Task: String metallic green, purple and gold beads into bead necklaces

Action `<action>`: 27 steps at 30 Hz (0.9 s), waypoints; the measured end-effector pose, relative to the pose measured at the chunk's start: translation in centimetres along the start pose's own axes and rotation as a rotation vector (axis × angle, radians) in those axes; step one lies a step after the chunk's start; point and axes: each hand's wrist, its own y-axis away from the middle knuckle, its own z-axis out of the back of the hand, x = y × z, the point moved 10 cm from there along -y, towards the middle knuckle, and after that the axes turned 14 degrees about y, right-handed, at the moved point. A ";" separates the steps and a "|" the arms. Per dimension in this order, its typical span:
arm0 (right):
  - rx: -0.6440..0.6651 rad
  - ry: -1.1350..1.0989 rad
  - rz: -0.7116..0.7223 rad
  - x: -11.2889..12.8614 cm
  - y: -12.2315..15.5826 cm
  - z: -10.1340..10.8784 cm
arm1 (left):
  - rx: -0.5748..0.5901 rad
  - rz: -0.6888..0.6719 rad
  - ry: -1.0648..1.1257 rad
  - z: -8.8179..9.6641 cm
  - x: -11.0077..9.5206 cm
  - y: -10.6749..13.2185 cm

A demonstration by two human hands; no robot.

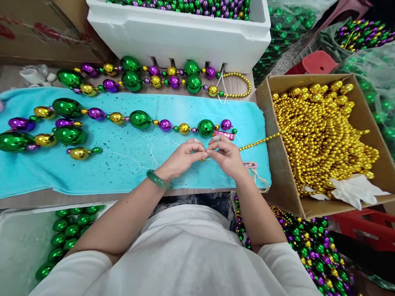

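Observation:
My left hand [183,156] and my right hand [226,155] meet over a turquoise towel [122,161], fingers pinched together around a small gold bead [202,158] and thin white thread. A gold bead strand [258,142] runs from my right hand toward the cardboard box of gold beads [323,134]. A green bangle [158,179] circles my left wrist. Just beyond my hands lies a string of large green, purple and gold beads [140,119].
Another finished bead string [155,79] lies behind the towel. A white foam box [178,29] of small green and purple beads stands at the back. A tray of green beads [66,233] sits lower left. Bagged and loose beads [321,260] fill the right side.

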 end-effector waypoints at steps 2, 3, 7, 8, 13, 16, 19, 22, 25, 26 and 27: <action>0.027 -0.024 0.025 0.3 -0.1 -0.1 | 0.048 0.022 0.054 -0.2 0.4 0.0; 0.041 -0.045 0.034 0.4 -0.1 -0.2 | 0.070 0.052 0.107 -0.3 0.8 0.0; 0.012 -0.120 0.038 0.6 0.2 -0.5 | 0.078 0.208 0.423 -0.7 2.8 0.3; -0.024 -0.126 0.037 0.6 0.4 -0.5 | 0.061 0.232 0.482 -0.8 3.1 0.4; -0.305 -0.093 -0.039 0.1 1.9 0.1 | -0.118 -0.014 0.279 0.3 1.1 0.5; -0.371 -0.132 -0.152 -0.9 2.5 -0.5 | -0.225 -0.300 -0.105 0.7 -1.8 1.3; -0.333 -0.368 -0.312 -2.5 2.6 -1.9 | -0.301 -0.457 -0.342 0.5 -3.0 2.3; -0.214 -0.678 -0.518 -3.9 2.7 -4.2 | -0.333 -0.538 -0.429 0.2 -3.6 3.0; -0.112 -0.812 -0.617 -4.0 2.7 -5.3 | -0.335 -0.512 -0.400 0.2 -3.6 3.0; -0.096 -0.805 -0.620 -3.9 2.7 -5.3 | -0.342 -0.485 -0.367 0.4 -3.6 2.8; -0.092 -0.768 -0.611 -3.8 2.7 -5.1 | -0.352 -0.454 -0.321 0.7 -3.4 2.7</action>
